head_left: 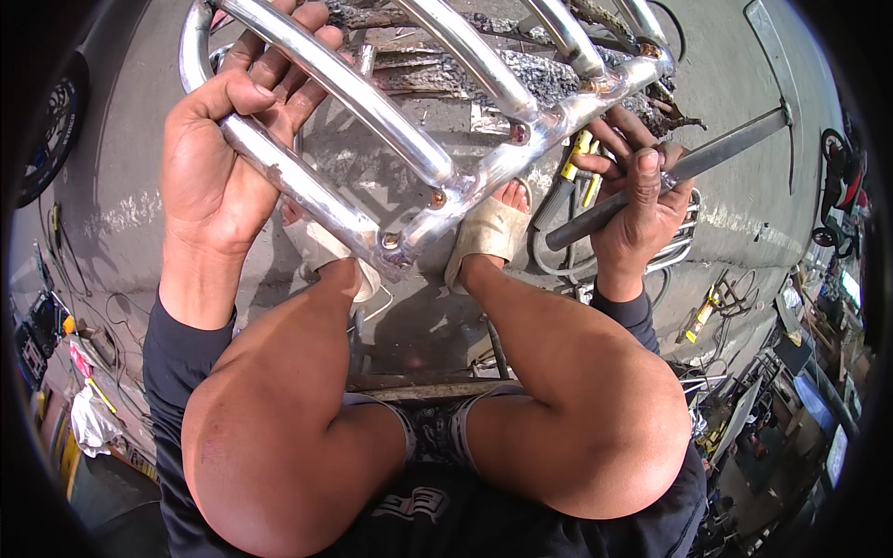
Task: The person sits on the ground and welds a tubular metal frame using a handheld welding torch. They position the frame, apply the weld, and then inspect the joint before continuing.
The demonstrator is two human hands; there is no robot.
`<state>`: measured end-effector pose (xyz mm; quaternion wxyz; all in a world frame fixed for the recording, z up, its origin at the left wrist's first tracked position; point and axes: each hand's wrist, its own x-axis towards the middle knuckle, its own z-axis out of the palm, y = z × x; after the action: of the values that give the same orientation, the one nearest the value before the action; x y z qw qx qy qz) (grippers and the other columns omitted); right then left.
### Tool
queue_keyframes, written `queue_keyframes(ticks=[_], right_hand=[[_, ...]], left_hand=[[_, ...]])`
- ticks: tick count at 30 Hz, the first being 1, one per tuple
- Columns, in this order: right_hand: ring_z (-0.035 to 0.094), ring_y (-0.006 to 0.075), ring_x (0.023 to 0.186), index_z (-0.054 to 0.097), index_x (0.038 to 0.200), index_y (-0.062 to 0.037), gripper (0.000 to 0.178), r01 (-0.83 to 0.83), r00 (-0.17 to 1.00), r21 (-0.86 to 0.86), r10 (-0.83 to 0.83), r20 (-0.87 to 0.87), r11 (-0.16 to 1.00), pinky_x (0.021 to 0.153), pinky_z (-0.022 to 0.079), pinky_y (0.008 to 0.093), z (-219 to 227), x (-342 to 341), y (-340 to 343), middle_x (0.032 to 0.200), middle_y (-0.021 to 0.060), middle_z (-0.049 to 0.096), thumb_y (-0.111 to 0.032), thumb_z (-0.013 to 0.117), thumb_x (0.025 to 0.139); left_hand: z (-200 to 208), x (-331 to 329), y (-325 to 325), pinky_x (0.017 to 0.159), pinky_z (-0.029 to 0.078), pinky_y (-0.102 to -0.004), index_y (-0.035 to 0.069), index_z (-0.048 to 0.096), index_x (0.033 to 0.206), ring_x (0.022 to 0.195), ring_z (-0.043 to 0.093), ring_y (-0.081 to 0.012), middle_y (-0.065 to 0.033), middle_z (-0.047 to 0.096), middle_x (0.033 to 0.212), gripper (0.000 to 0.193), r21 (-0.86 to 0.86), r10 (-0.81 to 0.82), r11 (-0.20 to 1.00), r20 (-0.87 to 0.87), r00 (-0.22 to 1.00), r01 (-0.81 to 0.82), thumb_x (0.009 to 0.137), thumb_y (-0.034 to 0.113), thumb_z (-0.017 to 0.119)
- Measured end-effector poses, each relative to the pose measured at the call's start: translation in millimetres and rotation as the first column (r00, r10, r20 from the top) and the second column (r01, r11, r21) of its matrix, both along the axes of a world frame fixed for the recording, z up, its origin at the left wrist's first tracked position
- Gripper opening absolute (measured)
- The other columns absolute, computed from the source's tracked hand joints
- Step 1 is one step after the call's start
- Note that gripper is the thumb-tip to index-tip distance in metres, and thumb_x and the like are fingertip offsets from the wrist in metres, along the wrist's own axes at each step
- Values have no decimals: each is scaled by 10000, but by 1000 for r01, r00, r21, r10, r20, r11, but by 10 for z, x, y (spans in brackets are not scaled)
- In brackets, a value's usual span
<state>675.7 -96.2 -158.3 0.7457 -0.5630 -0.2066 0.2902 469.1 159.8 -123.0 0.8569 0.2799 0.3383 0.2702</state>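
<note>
A shiny frame of welded metal tubes (358, 98) is held up above my feet, slanting across the upper middle. My left hand (219, 153) is closed on its left side, thumb over the lowest tube and fingers curled behind. Brownish weld joints (437, 198) mark where the bars meet the thicker cross tube (484, 181). My right hand (642, 186) grips the metal handle of a chipping hammer (730, 147), just right of the frame. The hammer's long, thin, curved head (774, 70) points away from the frame.
Charred, ash-grey wooden pieces (437, 74) lie on the concrete floor (121, 172) behind the frame. A yellow-and-black tool (566, 181) and cables lie near my right hand. Yellow-handled clamps (704, 312) are farther right. Scrap and tools (791, 400) pile up at the right edge; a wheel (56, 130) stands far left.
</note>
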Motion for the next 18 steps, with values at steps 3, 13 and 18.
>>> queue_keyframes(ticks=[3, 13, 18], right_hand=[[712, 415, 1117, 443, 1025, -30, 273, -10, 1000, 16, 10, 1, 1000, 816, 673, 500, -74, -34, 48, 1219, 327, 658, -12, 707, 958], [747, 359, 1038, 434, 967, -51, 296, 22, 1000, 13, -22, 18, 1000, 743, 699, 473, 4, -156, 186, 1154, 294, 681, -6, 727, 969], [749, 293, 951, 456, 1006, -47, 295, 37, 997, -11, -36, 63, 999, 734, 701, 465, 105, -143, 237, 1076, 233, 698, 3, 742, 955]], left_hand=[[-55, -11, -17, 1285, 349, -522, -93, 399, 1507, 1449, 465, -375, -259, 491, 1515, 693, -16, 17, 1000, -6, 1000, -17, 815, -95, 368], [-89, -63, -28, 1281, 350, -540, -90, 404, 1498, 1445, 464, -386, -269, 495, 1498, 695, -10, 40, 999, 19, 999, -40, 803, -86, 373], [17, -12, -106, 1280, 348, -543, -78, 393, 1517, 1440, 469, -386, -266, 494, 1503, 728, -7, 56, 998, 15, 998, -56, 789, -76, 382]])
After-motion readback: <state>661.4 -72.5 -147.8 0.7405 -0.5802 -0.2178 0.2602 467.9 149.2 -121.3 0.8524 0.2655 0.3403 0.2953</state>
